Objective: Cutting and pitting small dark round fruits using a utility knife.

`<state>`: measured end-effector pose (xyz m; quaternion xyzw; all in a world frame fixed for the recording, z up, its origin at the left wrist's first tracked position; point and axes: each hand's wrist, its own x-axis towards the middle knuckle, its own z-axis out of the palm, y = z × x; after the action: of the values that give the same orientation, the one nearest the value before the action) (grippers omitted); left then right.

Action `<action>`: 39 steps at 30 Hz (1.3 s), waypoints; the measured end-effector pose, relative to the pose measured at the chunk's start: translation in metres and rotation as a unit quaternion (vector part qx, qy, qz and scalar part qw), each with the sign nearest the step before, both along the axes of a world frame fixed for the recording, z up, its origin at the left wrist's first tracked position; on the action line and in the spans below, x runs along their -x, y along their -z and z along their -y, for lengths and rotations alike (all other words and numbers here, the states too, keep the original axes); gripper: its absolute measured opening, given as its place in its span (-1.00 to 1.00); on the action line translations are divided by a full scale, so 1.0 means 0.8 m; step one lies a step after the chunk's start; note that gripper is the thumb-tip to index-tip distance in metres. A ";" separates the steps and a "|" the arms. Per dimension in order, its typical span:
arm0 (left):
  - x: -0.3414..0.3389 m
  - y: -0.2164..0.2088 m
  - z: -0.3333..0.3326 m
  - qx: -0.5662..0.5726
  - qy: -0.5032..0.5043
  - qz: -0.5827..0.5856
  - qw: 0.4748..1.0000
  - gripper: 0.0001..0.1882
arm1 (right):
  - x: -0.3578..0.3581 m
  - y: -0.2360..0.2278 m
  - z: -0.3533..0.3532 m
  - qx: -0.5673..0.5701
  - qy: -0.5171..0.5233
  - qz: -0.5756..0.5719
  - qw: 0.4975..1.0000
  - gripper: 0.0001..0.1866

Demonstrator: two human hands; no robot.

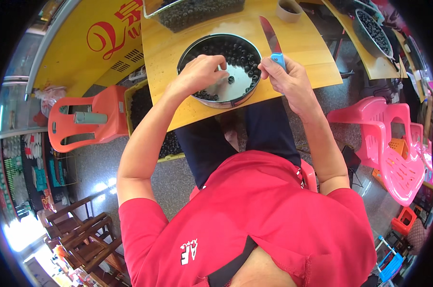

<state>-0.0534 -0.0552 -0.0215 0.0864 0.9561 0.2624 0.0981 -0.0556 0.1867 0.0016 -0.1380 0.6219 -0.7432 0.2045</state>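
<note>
A round metal pan [215, 104] at the table's near edge holds many small dark round pieces [240, 53], which look like snails or berries. They lie mostly along its far and right sides; the pale bottom shows in the middle. My left hand [199, 71] reaches over the pan, fingers bent, with a gap between thumb and forefinger. One loose dark piece [231, 80] lies just beside the fingertips. At the pan's right rim, my right hand [290, 81] grips a knife [271, 36] by its blue handle, blade pointing up and away. The folded fingers' undersides are hidden.
On the wooden table [307, 62] are a clear tub [197, 14] of dark pieces and a paper cup [289, 10]. A yellow crate [173, 157] stands below left. An orange chair [89, 117] is left, pink chairs [379, 124] right, and a filled bowl [373, 36] far right.
</note>
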 end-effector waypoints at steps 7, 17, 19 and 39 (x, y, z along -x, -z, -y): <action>0.001 0.011 -0.023 0.060 0.111 -0.047 0.991 -0.79 | -0.001 0.004 0.004 0.005 -0.008 -0.014 1.000 -0.75; -0.043 -0.030 -0.032 -0.439 -0.069 0.004 0.896 -0.76 | 0.000 0.015 0.025 -0.017 0.027 -0.057 0.998 -0.76; -0.053 -0.030 -0.042 -0.485 -0.105 -0.069 0.865 -0.72 | -0.004 0.010 0.035 -0.017 0.005 -0.071 0.997 -0.76; -0.088 -0.023 -0.056 -0.548 -0.196 -0.066 0.811 -0.79 | -0.012 -0.006 0.043 0.033 -0.033 -0.001 0.999 -0.79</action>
<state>0.0168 -0.0102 -0.0031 -0.0467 0.6549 0.7498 -0.0824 -0.0458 0.1520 0.0065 -0.1660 0.5924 -0.7560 0.2233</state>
